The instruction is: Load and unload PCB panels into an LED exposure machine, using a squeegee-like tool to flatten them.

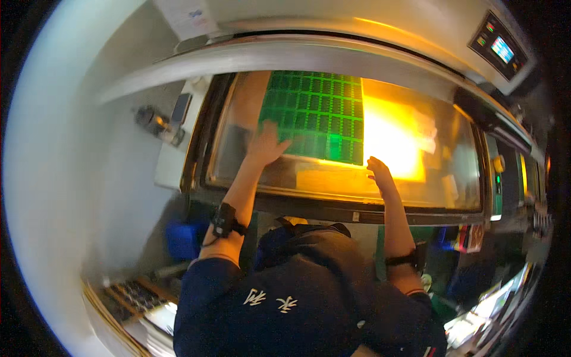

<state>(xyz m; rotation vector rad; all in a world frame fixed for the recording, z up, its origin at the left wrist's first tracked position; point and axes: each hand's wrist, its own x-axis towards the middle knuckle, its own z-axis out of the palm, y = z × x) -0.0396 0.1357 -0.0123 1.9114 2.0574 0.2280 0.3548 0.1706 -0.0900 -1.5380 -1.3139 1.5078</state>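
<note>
A green circuit board panel (315,113), marked with a grid of small dark units, lies on a glass-like surface in a framed bed (273,175). My left hand (267,146) is over the panel's lower left part, fingers stretched and thumb apart; its fingertips are a little blurred. Whether it presses on the panel, I cannot tell. Beside the panel's lower right corner is my right hand (380,174), its fingers apart and slightly bent, with nothing visible in them. Bright yellow light (389,140) glows from the bed right of the panel.
A metal bar (285,58) spans the machine above the bed. At upper right is a control box (498,47) with a lit screen. A dark phone-like object (182,108) lies on the white ledge at left. A dark frame edge (333,209) runs along the near side.
</note>
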